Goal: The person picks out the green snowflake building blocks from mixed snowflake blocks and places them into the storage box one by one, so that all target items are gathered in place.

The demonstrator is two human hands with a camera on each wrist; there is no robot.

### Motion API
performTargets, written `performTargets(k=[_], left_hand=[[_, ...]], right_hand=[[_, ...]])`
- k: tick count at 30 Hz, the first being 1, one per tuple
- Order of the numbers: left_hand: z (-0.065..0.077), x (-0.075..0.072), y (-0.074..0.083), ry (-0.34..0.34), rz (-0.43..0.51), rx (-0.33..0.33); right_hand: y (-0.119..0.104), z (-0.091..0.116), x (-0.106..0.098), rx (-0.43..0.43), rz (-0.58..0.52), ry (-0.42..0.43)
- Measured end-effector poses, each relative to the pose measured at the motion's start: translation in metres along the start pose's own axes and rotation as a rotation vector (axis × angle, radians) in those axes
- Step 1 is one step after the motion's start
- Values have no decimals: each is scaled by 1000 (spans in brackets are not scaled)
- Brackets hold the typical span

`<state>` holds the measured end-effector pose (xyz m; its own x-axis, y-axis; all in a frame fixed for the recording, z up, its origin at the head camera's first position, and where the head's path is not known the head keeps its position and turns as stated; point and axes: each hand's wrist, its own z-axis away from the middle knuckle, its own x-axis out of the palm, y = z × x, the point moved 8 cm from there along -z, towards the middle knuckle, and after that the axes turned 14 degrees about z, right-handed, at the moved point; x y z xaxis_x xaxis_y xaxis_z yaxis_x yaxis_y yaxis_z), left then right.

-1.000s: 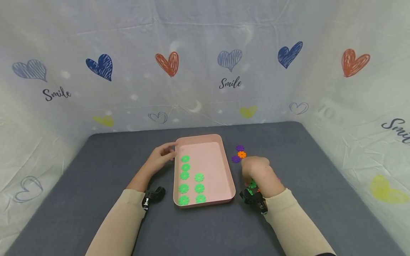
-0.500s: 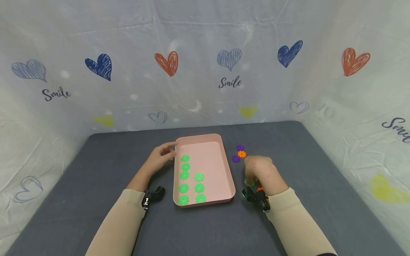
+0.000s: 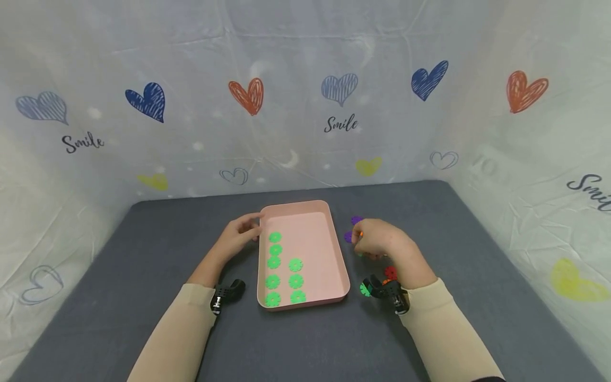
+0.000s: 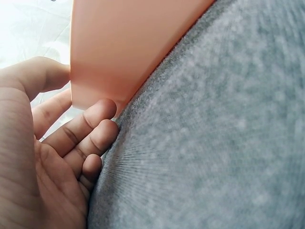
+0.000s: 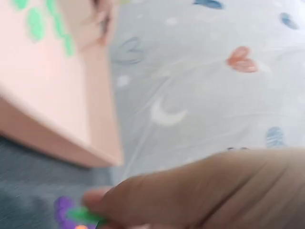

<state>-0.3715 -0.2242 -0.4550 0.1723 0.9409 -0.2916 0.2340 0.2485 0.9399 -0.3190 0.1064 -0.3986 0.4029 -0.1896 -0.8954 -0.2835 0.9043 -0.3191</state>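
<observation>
My right hand [image 3: 379, 237] is over the table just right of the pink tray [image 3: 317, 254]. It pinches a green flower-shaped disc [image 5: 82, 214] between thumb and fingers. Purple flower discs [image 3: 349, 237] lie beside that hand, with an orange one partly hidden behind the fingers. At the tray's left side, my left hand [image 3: 242, 231] touches the wall and rim with loosely bent fingers [image 4: 97, 112]. Inside the tray, several green flower discs [image 3: 274, 262] stand in a column along the left, and a second column of 3 green discs [image 3: 296, 280] runs beside it.
Below my right wrist lie a red flower disc [image 3: 390, 272], a green disc [image 3: 365, 289] and part of an orange one. Dark grey cloth [image 3: 296, 345] covers the table. A pale curtain [image 3: 296, 143] printed with hearts hangs behind and at both sides.
My right hand has risen from the pile of discs and moved up and left towards the purple discs, carrying a green disc. The left hand and the tray stay in place.
</observation>
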Motion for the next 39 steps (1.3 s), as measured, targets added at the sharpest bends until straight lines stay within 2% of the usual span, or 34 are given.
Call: performTargets(k=[5, 8, 11, 15, 19, 26, 35, 39], left_hand=[[1, 1, -2, -12, 12, 18], [4, 4, -2, -24, 42, 21], [5, 7, -2, -37, 59, 27], [4, 9, -2, -29, 61, 31], [3, 10, 0, -19, 52, 26], [1, 14, 3, -18, 51, 26], [1, 12, 0, -24, 54, 17], [1, 9, -2, -9, 34, 6]], right_hand=[[-21, 7, -25, -65, -152, 111], [-45, 5, -28, -116, -217, 147], [-70, -6, -17, -170, -246, 138], [-91, -27, 6, -221, -185, 141], [-95, -41, 23, -229, -87, 172], [-90, -45, 34, -253, -25, 189], [-96, -37, 42, -293, 49, 33], [-97, -30, 40, -325, 15, -13]])
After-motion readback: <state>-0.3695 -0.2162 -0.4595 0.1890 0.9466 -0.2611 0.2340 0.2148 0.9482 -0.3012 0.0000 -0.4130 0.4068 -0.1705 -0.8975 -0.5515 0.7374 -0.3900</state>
